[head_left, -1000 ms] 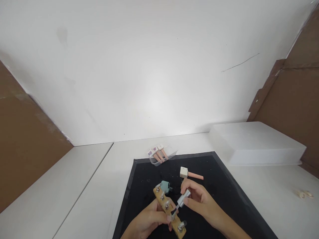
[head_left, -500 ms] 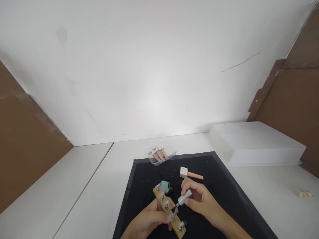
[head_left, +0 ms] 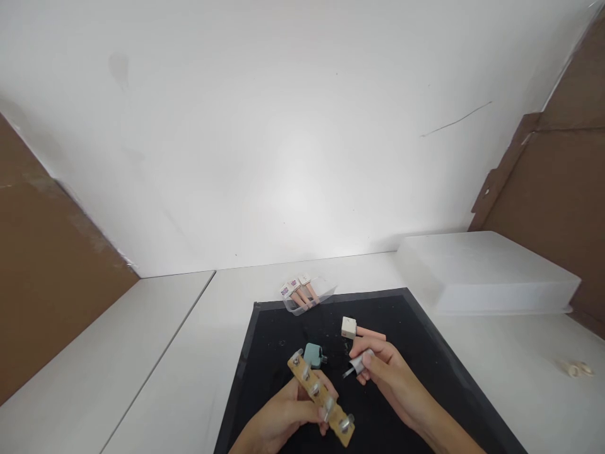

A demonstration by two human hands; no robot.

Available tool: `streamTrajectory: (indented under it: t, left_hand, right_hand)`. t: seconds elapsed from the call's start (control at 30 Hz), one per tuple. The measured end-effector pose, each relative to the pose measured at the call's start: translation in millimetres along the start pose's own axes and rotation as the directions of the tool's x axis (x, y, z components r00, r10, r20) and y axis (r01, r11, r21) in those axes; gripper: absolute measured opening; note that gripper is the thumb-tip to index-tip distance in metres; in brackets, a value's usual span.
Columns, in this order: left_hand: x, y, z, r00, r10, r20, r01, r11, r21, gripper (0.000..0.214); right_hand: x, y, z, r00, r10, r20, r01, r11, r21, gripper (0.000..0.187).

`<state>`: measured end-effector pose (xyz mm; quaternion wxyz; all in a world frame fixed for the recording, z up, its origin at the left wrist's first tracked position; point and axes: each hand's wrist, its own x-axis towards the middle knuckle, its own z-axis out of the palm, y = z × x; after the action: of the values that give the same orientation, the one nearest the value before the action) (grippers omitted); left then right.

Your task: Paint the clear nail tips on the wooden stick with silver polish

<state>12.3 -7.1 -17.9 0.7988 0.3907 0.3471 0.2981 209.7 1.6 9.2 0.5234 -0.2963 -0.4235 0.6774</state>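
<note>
Right hand (head_left: 385, 378) has pulled its pinched silver-capped brush (head_left: 358, 364) off the five-peg wooden strip (head_left: 321, 398) gripped by the left hand (head_left: 283, 416); three pink-handled sticks (head_left: 299, 291) bear unreadable labels.

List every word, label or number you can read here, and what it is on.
Labels on the caps of the packed sticks: coloured print, too small to read.
Cube cap on the mat: no legible mark.
Bar in the left hand, brush in the right hand, teal bottle: no text visible.
</note>
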Motion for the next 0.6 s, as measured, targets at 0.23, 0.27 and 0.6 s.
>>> streamTrajectory:
  t: [0.23,0.27,0.6]
  left_hand:
    - [-0.5,1.2,3.8,0.997,0.034,-0.074,-0.03,0.998,0.06,0.031]
    - [-0.3,1.2,4.1,0.995,0.045,-0.085,-0.038,0.996,0.081,0.031]
    - [2.0,2.6,9.8,0.974,0.133,-0.181,-0.1,0.979,0.179,0.035]
  right_hand:
    - [0.9,-0.3,-1.5,1.0,0.008,0.016,-0.007,1.0,-0.027,0.019]
    - [0.9,-0.4,-1.4,1.0,0.005,0.014,-0.005,1.0,-0.025,0.019]
    - [-0.7,3.2,-1.0,0.997,-0.071,0.041,0.07,0.997,0.011,0.018]
